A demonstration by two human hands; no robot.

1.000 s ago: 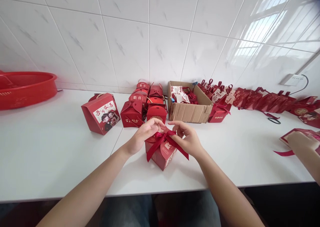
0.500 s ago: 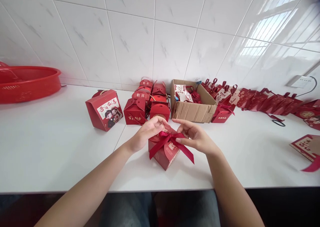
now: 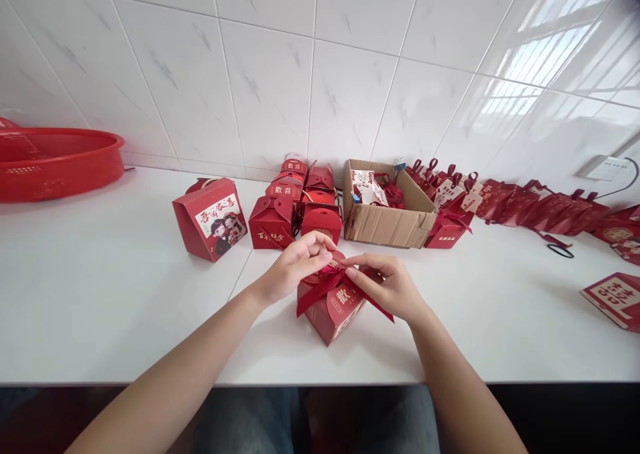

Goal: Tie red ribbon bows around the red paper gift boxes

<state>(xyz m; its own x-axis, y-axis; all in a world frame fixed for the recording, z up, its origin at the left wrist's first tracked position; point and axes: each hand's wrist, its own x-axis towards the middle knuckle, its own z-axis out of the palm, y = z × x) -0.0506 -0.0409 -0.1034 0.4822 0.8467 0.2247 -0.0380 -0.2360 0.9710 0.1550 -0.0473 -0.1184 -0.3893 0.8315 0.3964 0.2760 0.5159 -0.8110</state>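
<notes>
A small red gift box (image 3: 330, 317) with gold lettering stands in front of me near the counter's front edge, one corner turned towards me. A dark red ribbon (image 3: 320, 293) is tied in a bow on its top, with tails hanging down both sides. My left hand (image 3: 295, 267) is at the bow's left, thumb and fingers pinched on a ribbon loop that they mostly hide. From the right, my right hand (image 3: 390, 284) closes thumb and forefinger on the ribbon by the knot. Its other fingers curl behind the box's top.
Behind are several red boxes (image 3: 270, 221), a picture-fronted box (image 3: 210, 221) and a cardboard box (image 3: 390, 224) of ribbons and cards. Rightward stand a row of red bags (image 3: 530, 204), scissors (image 3: 560, 249) and a flat red packet (image 3: 613, 301). A red basket (image 3: 60, 167) is far left.
My right thumb and forefinger have moved left and closed at the bow's knot. The box has turned slightly. My left hand stays nearly in place.
</notes>
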